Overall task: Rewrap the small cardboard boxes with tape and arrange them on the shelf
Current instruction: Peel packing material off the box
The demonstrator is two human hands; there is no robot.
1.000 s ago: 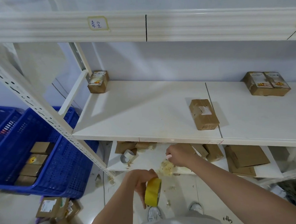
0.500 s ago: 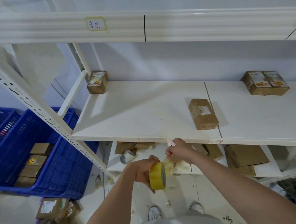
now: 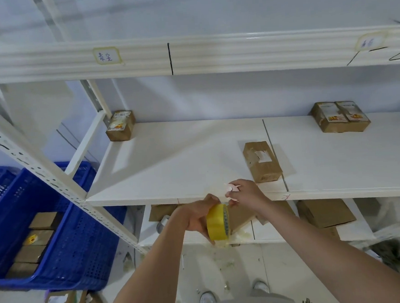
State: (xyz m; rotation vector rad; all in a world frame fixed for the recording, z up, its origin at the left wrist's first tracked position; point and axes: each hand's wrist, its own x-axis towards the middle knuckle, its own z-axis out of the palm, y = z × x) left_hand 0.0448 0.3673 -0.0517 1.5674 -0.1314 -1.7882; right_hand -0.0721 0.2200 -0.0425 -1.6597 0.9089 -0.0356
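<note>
Left hand (image 3: pixel 194 219) grips yellow tape roll (image 3: pixel 217 222) steady; right hand (image 3: pixel 245 192) pinches tape end at 12 o'clock of roll, likely freeing strip for box (image 3: pixel 262 161) at 1 o'clock

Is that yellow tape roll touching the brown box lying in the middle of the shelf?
Apart. The head view shows the tape roll held below the shelf edge, bare shelf board separating it from the box.
</note>
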